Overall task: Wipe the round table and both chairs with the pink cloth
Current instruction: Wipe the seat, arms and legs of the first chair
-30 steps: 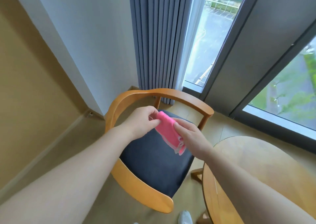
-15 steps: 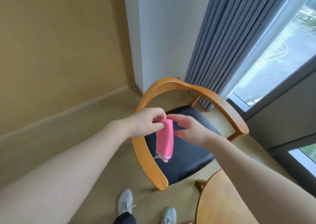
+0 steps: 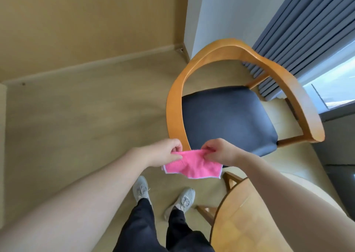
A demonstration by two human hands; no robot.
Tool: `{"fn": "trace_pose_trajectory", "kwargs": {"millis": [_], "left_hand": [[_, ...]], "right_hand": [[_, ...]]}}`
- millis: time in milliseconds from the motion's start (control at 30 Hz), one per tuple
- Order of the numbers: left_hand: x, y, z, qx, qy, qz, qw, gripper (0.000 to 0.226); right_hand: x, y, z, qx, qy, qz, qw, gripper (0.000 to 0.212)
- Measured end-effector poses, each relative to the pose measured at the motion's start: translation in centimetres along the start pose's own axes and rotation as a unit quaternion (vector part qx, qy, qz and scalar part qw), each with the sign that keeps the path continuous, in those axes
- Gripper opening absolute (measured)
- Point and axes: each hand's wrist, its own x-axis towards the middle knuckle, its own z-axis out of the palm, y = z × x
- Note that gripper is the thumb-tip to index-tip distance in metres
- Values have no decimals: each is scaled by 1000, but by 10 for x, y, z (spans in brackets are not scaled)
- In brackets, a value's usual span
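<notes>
Hands, left hand (image 3: 165, 152) and right hand (image 3: 221, 151), each pinch a top corner of the pink cloth (image 3: 192, 167), spread in the air just before the chair (image 3: 226, 117), near the round table (image 3: 249, 213).

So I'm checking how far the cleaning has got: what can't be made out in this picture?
Head view only:
- Round wooden table: mostly hidden by the right forearm and cut off by the bottom edge.
- Second chair: out of frame.
- Pink cloth: top corners hidden by the left hand and right hand.
- Wooden chair with dark seat: dust or wetness too fine to see.
</notes>
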Motion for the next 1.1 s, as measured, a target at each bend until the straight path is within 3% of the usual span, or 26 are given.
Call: {"fn": "trace_pose_trajectory", "kwargs": {"millis": [67,133,300,500,800,1100], "left_hand": [[3,-14,15,-13,-21,-6,1000,10],[9,-27,27,-25,0,-25,999,14],[27,-44,41,-38,114,-79,990,22],[21,-59,48,47,119,-56,990,18],[24,-64,44,137,156,-11,978,15],[30,-98,43,142,158,-11,977,18]], "right_hand": [[7,12,9,39,-36,25,998,28],[18,25,21,58,-22,44,997,37],[50,45,43,49,138,102,984,53],[38,38,84,34,237,99,966,40],[51,5,141,10,211,182,960,99],[76,-5,153,-17,256,187,948,75]]}}
